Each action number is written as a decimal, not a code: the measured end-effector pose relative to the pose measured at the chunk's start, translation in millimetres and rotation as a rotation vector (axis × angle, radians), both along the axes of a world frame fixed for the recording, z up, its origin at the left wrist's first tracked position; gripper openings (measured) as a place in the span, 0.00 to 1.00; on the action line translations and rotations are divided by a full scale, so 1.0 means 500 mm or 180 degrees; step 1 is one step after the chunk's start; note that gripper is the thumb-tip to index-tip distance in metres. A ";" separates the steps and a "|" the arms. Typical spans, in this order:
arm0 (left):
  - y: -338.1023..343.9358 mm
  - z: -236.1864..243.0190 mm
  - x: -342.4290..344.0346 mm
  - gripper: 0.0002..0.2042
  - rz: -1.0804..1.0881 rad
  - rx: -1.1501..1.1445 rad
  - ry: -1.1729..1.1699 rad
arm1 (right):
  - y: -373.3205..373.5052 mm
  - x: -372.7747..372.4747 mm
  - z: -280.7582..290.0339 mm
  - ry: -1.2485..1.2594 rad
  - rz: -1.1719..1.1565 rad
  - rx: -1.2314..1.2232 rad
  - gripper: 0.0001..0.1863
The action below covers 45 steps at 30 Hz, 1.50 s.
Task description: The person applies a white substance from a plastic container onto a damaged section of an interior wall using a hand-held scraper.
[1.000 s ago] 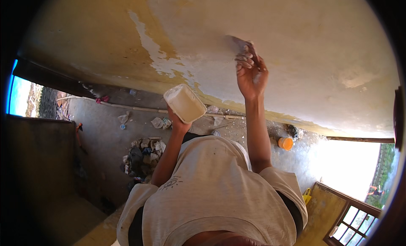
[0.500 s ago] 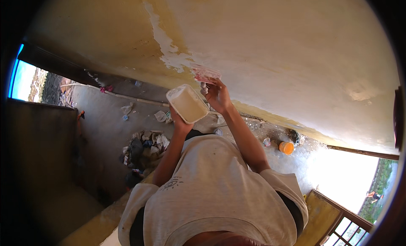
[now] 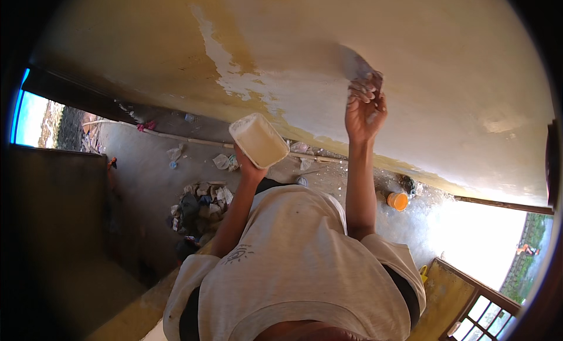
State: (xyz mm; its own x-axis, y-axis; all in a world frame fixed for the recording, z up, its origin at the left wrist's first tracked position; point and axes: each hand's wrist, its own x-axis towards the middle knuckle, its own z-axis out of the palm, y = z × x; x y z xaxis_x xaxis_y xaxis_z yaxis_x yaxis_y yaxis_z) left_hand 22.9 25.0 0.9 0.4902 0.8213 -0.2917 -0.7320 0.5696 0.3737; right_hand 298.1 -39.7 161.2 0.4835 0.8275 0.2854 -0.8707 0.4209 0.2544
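My left hand (image 3: 250, 168) grips a rounded rectangular, off-white container (image 3: 258, 140) with pale residue inside, held in front of my chest below the wall. Up and to the right, my right hand (image 3: 365, 109) has its fingertips closed on a scraper (image 3: 355, 63), whose blade lies against the wall (image 3: 434, 88). The scraper's edge is slightly blurred. White material coats my fingers. The wall is pale and smooth on the right and yellowish on the left, with a jagged white patch (image 3: 231, 77) between.
Along the wall's foot lie a long pole (image 3: 205, 140) and plastic scraps (image 3: 221, 161). A pile of rubbish (image 3: 199, 209) sits at lower left, an orange bucket (image 3: 397, 201) at right. A bright doorway and a barred window (image 3: 487, 317) are at right; someone (image 3: 528, 249) is outside.
Half a second ago my right hand was down beside the container with the scraper; now it has swung up and rightward along the wall. My left hand has barely moved.
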 end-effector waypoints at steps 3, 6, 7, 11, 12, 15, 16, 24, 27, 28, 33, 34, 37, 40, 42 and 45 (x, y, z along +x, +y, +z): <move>-0.004 0.003 0.020 0.23 -0.0159 -0.0165 -0.0014 | -0.091 0.041 0.036 0.0539 0.0108 0.0766 0.14; -0.013 0.012 0.045 0.23 -0.0355 -0.0240 -0.0015 | -0.153 0.042 0.026 0.0038 -0.0442 0.0461 0.09; -0.016 0.018 0.054 0.23 -0.0366 -0.0254 0.0007 | -0.168 0.042 0.018 -0.0227 -0.0654 0.0281 0.08; -0.020 0.009 0.064 0.23 -0.0406 -0.0290 -0.0045 | -0.156 -0.030 -0.039 -0.0729 -0.0586 -0.1126 0.09; -0.020 0.009 0.058 0.23 -0.0358 -0.0323 -0.0040 | -0.131 -0.065 -0.037 -0.0766 -0.0386 -0.1599 0.12; -0.017 0.011 0.042 0.24 -0.0235 -0.0282 -0.0066 | -0.031 -0.137 -0.109 -0.1172 0.0453 -0.2198 0.15; -0.018 0.001 0.031 0.24 -0.0189 -0.0208 -0.0108 | 0.001 -0.154 -0.151 -0.1359 0.0796 -0.2323 0.16; -0.014 -0.007 -0.039 0.25 0.0232 0.0312 -0.0005 | 0.217 -0.148 -0.138 -0.1036 0.1220 -0.2100 0.15; -0.022 0.011 -0.049 0.27 0.0247 0.0741 0.0273 | 0.203 -0.107 -0.067 -0.0894 0.0981 -0.1579 0.13; -0.018 0.022 -0.049 0.27 0.0246 0.0547 0.0256 | 0.187 -0.108 -0.030 -0.0917 0.0919 -0.1454 0.12; -0.003 0.020 -0.042 0.29 0.0132 0.0574 0.0159 | 0.037 -0.118 -0.030 -0.1702 0.0636 -0.1248 0.12; 0.000 0.022 -0.034 0.29 0.0045 0.0440 0.0073 | 0.000 -0.116 -0.053 -0.2118 0.0526 -0.1499 0.12; 0.004 0.026 -0.014 0.30 -0.0278 0.0483 -0.0055 | -0.067 -0.119 -0.069 -0.4546 0.0264 -0.2485 0.11; -0.001 0.053 0.010 0.30 -0.0539 0.0355 -0.0106 | -0.090 -0.134 -0.061 -0.6132 -0.0749 -0.2637 0.04; 0.002 0.048 0.019 0.31 -0.0738 0.0269 -0.0157 | -0.084 -0.151 -0.067 -0.6416 -0.1404 -0.2486 0.04; 0.010 0.023 0.037 0.32 -0.1113 0.0250 -0.0257 | -0.087 -0.166 -0.074 -0.6165 -0.1931 -0.2953 0.05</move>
